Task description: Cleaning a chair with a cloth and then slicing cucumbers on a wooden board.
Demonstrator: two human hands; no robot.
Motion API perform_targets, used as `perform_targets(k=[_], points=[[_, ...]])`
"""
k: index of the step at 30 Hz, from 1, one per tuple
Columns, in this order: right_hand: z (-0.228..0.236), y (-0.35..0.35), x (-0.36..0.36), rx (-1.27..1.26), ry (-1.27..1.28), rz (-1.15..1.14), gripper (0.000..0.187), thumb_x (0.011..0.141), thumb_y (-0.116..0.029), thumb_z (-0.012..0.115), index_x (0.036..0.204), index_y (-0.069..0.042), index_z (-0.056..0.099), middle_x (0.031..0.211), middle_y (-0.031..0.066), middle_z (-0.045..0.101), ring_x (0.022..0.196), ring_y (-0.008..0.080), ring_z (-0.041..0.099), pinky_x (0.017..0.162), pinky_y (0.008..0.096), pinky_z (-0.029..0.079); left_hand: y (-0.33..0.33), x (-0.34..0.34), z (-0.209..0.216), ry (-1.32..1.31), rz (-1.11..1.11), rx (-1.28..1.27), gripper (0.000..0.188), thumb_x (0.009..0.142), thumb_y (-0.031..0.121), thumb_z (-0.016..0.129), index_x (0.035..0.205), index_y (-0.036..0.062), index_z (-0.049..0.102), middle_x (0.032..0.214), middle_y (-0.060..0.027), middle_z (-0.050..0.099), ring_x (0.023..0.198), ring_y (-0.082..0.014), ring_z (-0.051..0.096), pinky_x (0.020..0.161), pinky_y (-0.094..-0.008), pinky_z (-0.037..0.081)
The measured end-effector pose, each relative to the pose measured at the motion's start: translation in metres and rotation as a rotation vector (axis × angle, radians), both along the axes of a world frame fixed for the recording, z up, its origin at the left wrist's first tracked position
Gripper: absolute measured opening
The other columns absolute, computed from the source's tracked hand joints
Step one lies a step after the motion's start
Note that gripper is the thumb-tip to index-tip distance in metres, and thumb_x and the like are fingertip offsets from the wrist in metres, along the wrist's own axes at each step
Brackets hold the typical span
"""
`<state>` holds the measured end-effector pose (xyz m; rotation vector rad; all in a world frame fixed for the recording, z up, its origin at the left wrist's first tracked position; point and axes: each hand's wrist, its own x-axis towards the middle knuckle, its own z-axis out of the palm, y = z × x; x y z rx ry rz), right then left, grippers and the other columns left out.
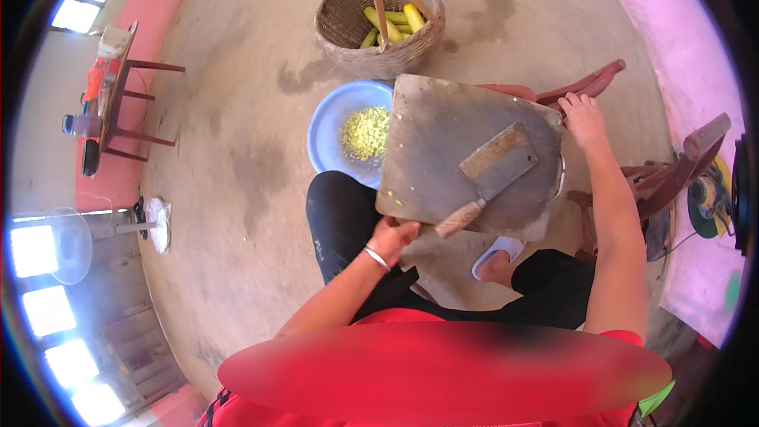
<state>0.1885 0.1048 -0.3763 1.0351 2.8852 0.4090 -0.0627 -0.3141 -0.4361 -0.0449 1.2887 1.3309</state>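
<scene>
At board (pixel 439 134) corners, left grip (pixel 390 239) curled, right grip (pixel 584 119) outstretched

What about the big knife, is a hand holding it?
No, the knife lies on the board, while the left hand and right hand hold the board's edges.

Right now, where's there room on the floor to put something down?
Bare floor lies between the blue basin and the left table, and between the basket and right pink wall. It's crowded around the board: basin, knees and wooden furniture.

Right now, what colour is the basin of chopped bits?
The basin is light blue; it shows best in the head view.
</scene>
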Motion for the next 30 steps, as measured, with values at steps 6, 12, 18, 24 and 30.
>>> perform_targets(k=[6, 12, 18, 24, 30], points=[[-0.001, -0.026, 0.011, -0.033, -0.024, 0.025, 0.036, 0.068, -0.023, 0.077, 0.099, -0.008, 0.066, 0.099, 0.0055, 0.063, 0.101, 0.0239, 0.054, 0.089, 0.0370, 0.043, 0.023, -0.064, 0.023, -0.014, 0.093, -0.103, 0.027, 0.081, -0.006, 0.058, 0.105, 0.0072, 0.053, 0.089, -0.0025, 0.060, 0.072, -0.0134, 0.058, 0.061, -0.0265, 0.046], [0.015, -0.062, 0.040, -0.124, -0.061, -0.008, 0.035, 0.068, -0.025, 0.078, 0.096, -0.007, 0.067, 0.094, 0.0057, 0.064, 0.097, 0.0244, 0.054, 0.089, 0.0366, 0.043, 0.019, -0.082, 0.033, -0.026, -0.017, -0.129, 0.027, 0.078, -0.005, 0.056, 0.102, 0.0072, 0.054, 0.081, -0.0028, 0.059, 0.067, -0.0142, 0.057, 0.061, -0.0287, 0.046], [0.009, -0.062, 0.026, -0.115, 0.123, 0.061, 0.029, 0.070, -0.021, 0.076, 0.093, -0.006, 0.065, 0.097, 0.0071, 0.065, 0.101, 0.0256, 0.056, 0.091, 0.0382, 0.043, 0.037, -0.113, 0.031, -0.007, 0.082, -0.175, 0.013, 0.077, 0.000, 0.057, 0.085, 0.0089, 0.053, 0.072, -0.0009, 0.055, 0.063, -0.0142, 0.054, 0.058, -0.0269, 0.045], [-0.007, -0.049, 0.019, -0.246, 0.089, 0.017, 0.029, 0.071, -0.018, 0.075, 0.096, -0.006, 0.064, 0.101, 0.0082, 0.067, 0.102, 0.0271, 0.059, 0.093, 0.0393, 0.043, 0.053, -0.124, 0.023, -0.026, 0.122, -0.358, 0.011, 0.070, 0.004, 0.053, 0.080, 0.0074, 0.051, 0.073, -0.0058, 0.054, 0.059, -0.0170, 0.049, 0.056, -0.0274, 0.044], [0.006, -0.061, 0.020, -0.288, 0.138, -0.021, 0.042, 0.072, -0.014, 0.074, 0.111, -0.005, 0.064, 0.109, 0.0093, 0.067, 0.107, 0.0281, 0.058, 0.098, 0.0402, 0.042, 0.038, -0.128, 0.026, 0.034, 0.041, -0.308, 0.007, 0.075, 0.008, 0.052, 0.081, 0.0076, 0.051, 0.074, -0.0067, 0.056, 0.060, -0.0186, 0.051, 0.057, -0.0291, 0.044]])
